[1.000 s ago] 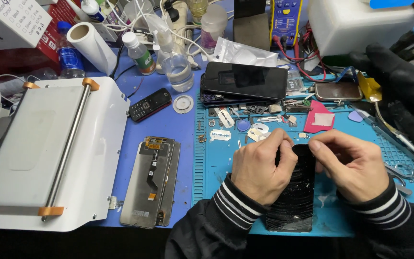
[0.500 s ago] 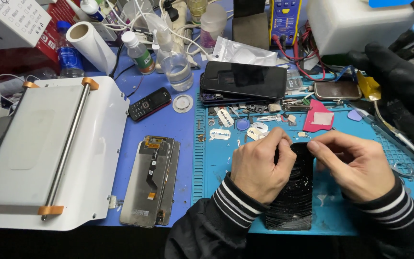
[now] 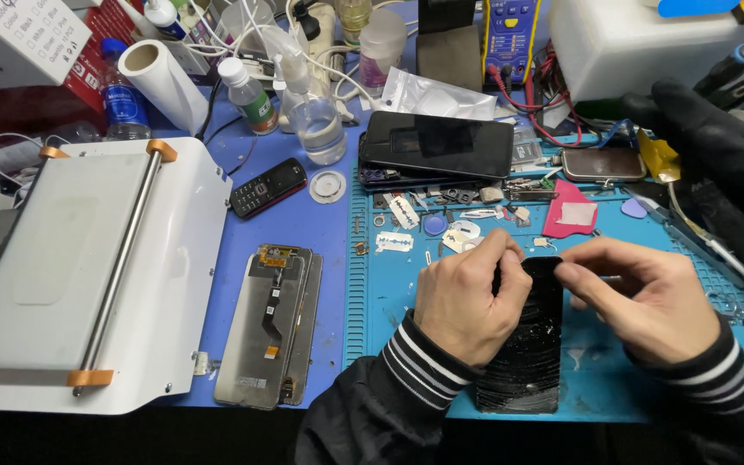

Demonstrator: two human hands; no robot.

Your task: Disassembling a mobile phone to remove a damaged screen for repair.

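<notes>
Both hands (image 3: 467, 297) (image 3: 643, 297) are curled on a cracked screen (image 3: 527, 344), its top edge pinched. It is laid on a blue mat (image 3: 389, 293).

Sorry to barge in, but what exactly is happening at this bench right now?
A person is bent over a cracked black phone screen lying on the blue work mat. The left hand presses on its left edge, and the right hand pinches at its top end. A detached display panel lies face down to the left, beside a white machine. Another dark phone rests at the back among small parts.
</notes>
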